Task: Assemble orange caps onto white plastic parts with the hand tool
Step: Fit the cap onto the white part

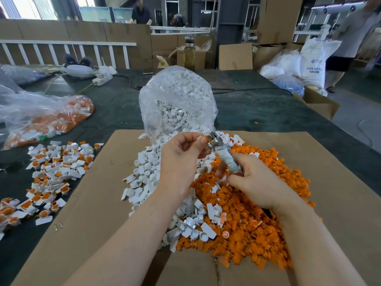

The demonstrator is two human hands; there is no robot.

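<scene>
Clear bag point(177, 93) — white plastic parts point(175, 112) inside

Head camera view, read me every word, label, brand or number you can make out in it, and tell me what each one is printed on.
"ABS RESIN", large, top line partly cut off by a fold: on the white sack at the right, behind the table.
"ABS", smaller line lower on the same sack; the characters after it are too blurred to read.
A blue logo with a word beside it, same sack: too blurred to read.
The hand tool, bags of parts and cardboard show no readable text.
</scene>
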